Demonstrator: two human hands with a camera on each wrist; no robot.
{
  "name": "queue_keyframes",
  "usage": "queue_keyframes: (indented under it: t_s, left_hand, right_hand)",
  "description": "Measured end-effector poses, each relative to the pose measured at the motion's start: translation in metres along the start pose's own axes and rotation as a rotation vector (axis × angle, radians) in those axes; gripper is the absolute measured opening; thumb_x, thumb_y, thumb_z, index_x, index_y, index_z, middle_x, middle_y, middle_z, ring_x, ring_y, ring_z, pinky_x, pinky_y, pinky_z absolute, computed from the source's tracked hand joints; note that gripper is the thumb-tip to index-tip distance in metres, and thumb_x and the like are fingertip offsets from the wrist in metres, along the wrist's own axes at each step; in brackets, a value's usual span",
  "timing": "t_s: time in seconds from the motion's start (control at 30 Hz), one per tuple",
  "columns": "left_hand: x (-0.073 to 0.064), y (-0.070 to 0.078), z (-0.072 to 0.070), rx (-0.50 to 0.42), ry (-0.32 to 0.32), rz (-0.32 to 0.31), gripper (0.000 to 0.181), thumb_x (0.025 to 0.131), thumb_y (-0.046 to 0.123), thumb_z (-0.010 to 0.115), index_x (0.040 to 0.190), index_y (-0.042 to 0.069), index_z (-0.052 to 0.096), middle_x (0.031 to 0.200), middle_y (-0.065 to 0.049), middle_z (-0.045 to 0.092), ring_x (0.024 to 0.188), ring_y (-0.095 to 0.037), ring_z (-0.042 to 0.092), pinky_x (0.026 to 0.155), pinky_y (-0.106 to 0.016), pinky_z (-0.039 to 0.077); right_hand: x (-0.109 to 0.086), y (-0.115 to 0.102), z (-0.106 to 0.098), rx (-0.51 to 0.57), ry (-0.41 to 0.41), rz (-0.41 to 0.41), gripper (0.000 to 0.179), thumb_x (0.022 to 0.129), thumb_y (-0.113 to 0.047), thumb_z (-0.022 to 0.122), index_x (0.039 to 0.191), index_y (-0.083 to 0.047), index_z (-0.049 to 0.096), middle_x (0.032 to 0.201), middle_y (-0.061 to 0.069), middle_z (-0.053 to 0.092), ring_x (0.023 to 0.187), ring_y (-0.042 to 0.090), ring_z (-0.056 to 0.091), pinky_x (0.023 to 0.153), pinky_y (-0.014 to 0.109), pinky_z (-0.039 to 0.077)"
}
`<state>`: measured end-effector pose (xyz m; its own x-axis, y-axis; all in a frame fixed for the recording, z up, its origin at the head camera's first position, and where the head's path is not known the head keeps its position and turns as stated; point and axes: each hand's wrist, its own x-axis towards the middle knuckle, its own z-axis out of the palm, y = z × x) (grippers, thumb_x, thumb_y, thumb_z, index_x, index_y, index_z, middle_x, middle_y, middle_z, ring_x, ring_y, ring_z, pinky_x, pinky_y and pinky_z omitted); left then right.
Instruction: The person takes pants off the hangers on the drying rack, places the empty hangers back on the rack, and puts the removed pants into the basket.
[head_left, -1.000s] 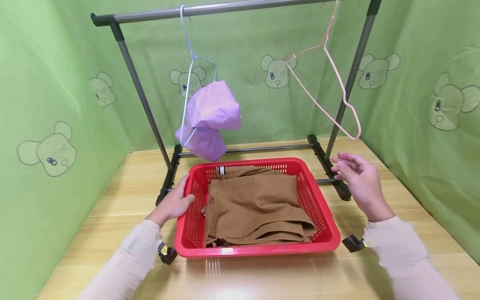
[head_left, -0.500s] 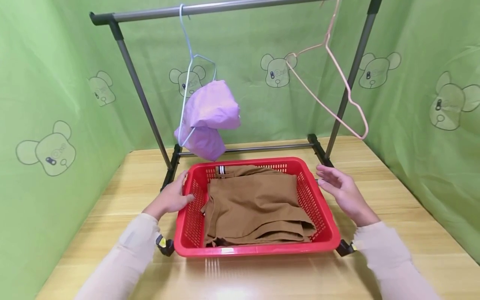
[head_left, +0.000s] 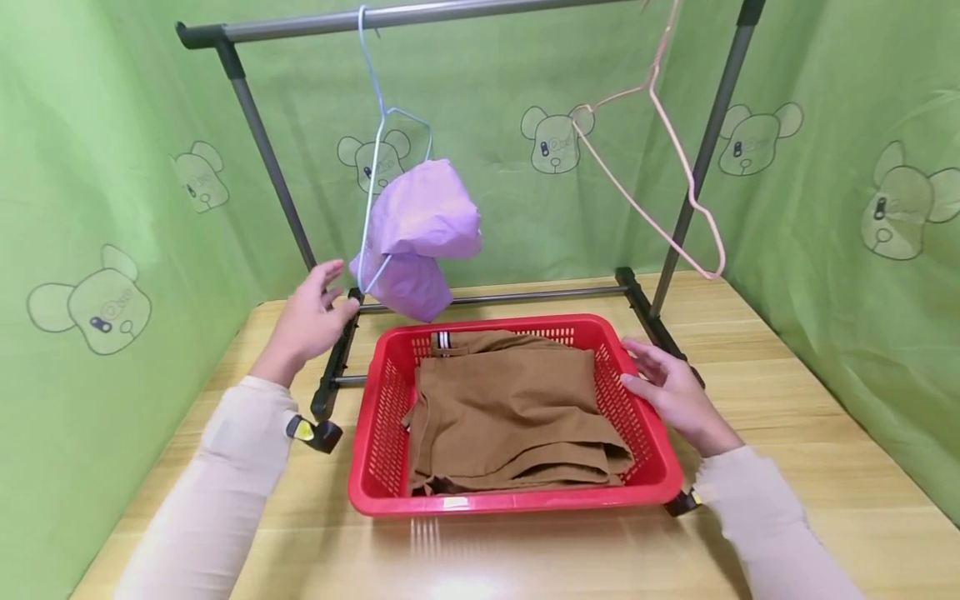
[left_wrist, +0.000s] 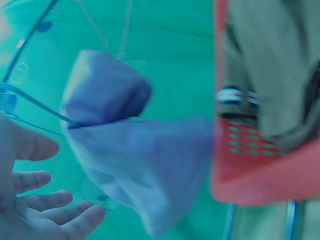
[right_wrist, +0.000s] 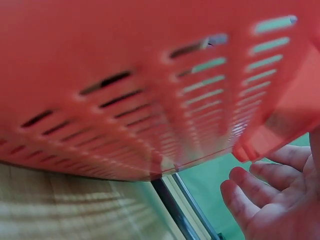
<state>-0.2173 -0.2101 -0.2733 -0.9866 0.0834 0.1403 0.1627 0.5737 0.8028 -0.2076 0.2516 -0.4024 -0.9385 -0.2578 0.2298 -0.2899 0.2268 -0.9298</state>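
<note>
My left hand (head_left: 306,318) is raised off the basket, fingers loosely bent and holding nothing, beside a light blue hanger (head_left: 367,221). Folded purple cloth (head_left: 429,218) drapes over that hanger's lower bar; in the left wrist view the cloth (left_wrist: 135,150) hangs just past my fingertips. At the right rim of a red basket (head_left: 517,502) rests my right hand (head_left: 678,404), thumb over the rim. The right wrist view has its relaxed fingers (right_wrist: 255,187) outside, below the rim. Folded brown trousers (head_left: 510,400) lie in the basket.
A grey clothes rack (head_left: 487,9) spans behind the basket, its black feet (head_left: 327,385) on the wooden table (head_left: 465,567). A bare pink hanger (head_left: 637,200) hangs on the right side of the bar. Green curtains (head_left: 90,208) enclose the table on three sides.
My left hand has left the basket's left rim and risen toward the blue hanger. My right hand has come left and down from near the pink hanger to the basket's right rim.
</note>
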Motion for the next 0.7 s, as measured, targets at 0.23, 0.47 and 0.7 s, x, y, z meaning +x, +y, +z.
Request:
queue_keyframes:
  t_s: [0.23, 0.47, 0.7]
  left_hand:
    - [0.009, 0.040, -0.006, -0.106, 0.172, 0.066, 0.052, 0.103, 0.034, 0.044, 0.146, 0.006, 0.036, 0.148, -0.014, 0.040, 0.127, -0.032, 0.048, 0.107, -0.041, 0.038]
    - [0.019, 0.061, -0.002, -0.127, 0.171, 0.104, 0.066, 0.096, 0.043, 0.057, 0.146, 0.005, 0.036, 0.148, -0.013, 0.040, 0.134, -0.029, 0.042, 0.109, -0.037, 0.036]
    - [0.025, 0.069, 0.003, -0.127, 0.152, 0.080, 0.063, 0.094, 0.028, 0.064, 0.146, 0.005, 0.036, 0.145, -0.013, 0.044, 0.130, -0.030, 0.046, 0.106, -0.038, 0.039]
  right_hand:
    - [-0.002, 0.003, 0.002, 0.030, 0.043, 0.024, 0.051, 0.097, -0.001, 0.053, 0.143, 0.009, 0.035, 0.131, 0.038, 0.045, 0.094, 0.005, 0.064, 0.073, 0.028, 0.057]
    - [-0.002, 0.008, 0.004, 0.076, 0.062, 0.027, 0.051, 0.098, -0.003, 0.052, 0.145, 0.008, 0.033, 0.134, 0.036, 0.044, 0.094, 0.008, 0.065, 0.071, 0.032, 0.058]
    - [-0.001, 0.008, 0.008, 0.108, 0.063, 0.025, 0.050, 0.098, -0.003, 0.052, 0.143, 0.009, 0.034, 0.135, 0.032, 0.044, 0.090, 0.013, 0.067, 0.069, 0.034, 0.058]
